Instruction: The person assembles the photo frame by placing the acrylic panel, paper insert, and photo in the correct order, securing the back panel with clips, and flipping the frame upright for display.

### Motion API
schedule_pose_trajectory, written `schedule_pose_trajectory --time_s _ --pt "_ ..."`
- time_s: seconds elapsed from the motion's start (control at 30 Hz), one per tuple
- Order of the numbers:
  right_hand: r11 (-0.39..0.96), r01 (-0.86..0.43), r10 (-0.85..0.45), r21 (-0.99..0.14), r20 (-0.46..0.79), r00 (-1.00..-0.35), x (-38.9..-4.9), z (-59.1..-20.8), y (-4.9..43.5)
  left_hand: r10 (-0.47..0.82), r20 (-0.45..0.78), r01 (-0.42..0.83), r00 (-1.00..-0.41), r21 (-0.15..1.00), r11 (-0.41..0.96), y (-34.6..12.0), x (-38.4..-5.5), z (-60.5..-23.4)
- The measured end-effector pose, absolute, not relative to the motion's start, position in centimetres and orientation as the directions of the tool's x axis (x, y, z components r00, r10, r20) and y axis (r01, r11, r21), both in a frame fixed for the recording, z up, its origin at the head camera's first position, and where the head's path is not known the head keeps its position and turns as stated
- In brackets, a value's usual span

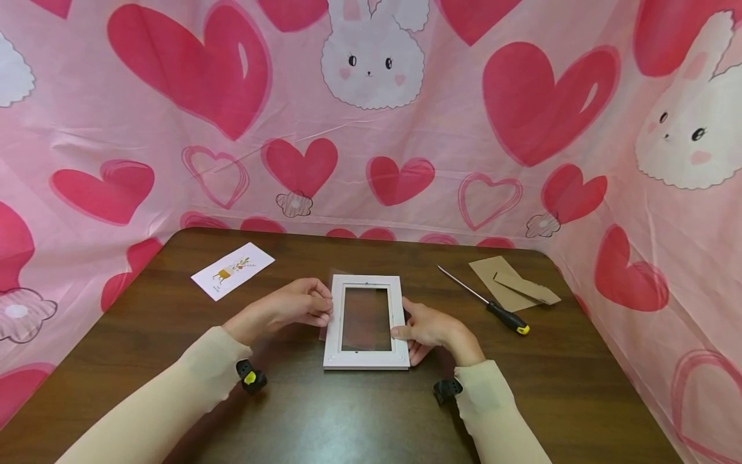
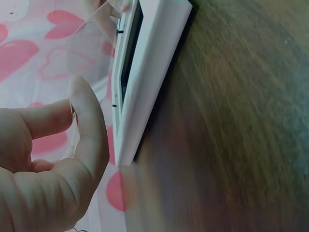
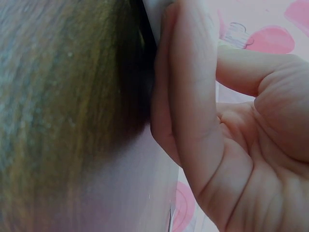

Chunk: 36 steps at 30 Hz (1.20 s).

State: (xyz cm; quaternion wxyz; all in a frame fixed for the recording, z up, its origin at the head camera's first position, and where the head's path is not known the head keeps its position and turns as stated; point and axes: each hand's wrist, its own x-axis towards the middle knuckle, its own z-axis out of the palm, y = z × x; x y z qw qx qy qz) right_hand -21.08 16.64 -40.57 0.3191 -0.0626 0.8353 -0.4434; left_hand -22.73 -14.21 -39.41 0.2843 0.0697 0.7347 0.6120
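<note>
A white picture frame (image 1: pixel 334 345) lies at the middle of the table, its opening showing dark wood with a faint reddish sheen. My left hand (image 1: pixel 298 304) is at the frame's left side. Between its thumb and fingers it pinches a thin clear plastic sheet (image 2: pixel 89 53), which stands at an angle beside the frame in the left wrist view. My right hand (image 1: pixel 431 330) grips the frame's right side, thumb on top of the border and fingers along the outer edge. In the right wrist view, those fingers hide most of the frame.
A white card with a printed drawing (image 1: pixel 232 270) lies at the back left of the table (image 1: pixel 324 419). On the right are a screwdriver (image 1: pixel 507 317) with a black and yellow handle and a brown backing board (image 1: pixel 498 274) with a folded strip. Heart-patterned cloth (image 1: pixel 371 129) hangs around the table.
</note>
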Motion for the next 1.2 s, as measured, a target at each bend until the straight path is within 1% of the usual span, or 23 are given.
schedule_pose_trajectory --time_s 0.23,0.43,0.83,1.2 --pt "0.592 0.186 -0.383 -0.784 -0.476 -0.792 -21.1 -40.6 16.6 0.454 -0.346 -0.268 -0.821 0.936 0.229 -13.5 -22.7 -39.8" --pt "0.591 0.186 -0.385 -0.785 -0.477 -0.790 -21.1 -40.5 16.7 0.462 -0.336 -0.261 -0.821 0.940 0.219 -12.8 -22.5 -40.0" --pt "0.565 0.166 -0.424 -0.808 -0.457 -0.782 -21.2 -40.6 16.6 0.466 -0.331 -0.279 -0.821 0.944 0.179 -11.7 -22.4 -40.5" --pt "0.555 0.150 -0.443 -0.818 -0.444 -0.779 -21.3 -40.7 16.5 0.467 -0.342 -0.287 -0.815 0.939 0.187 -11.7 -22.6 -40.7"
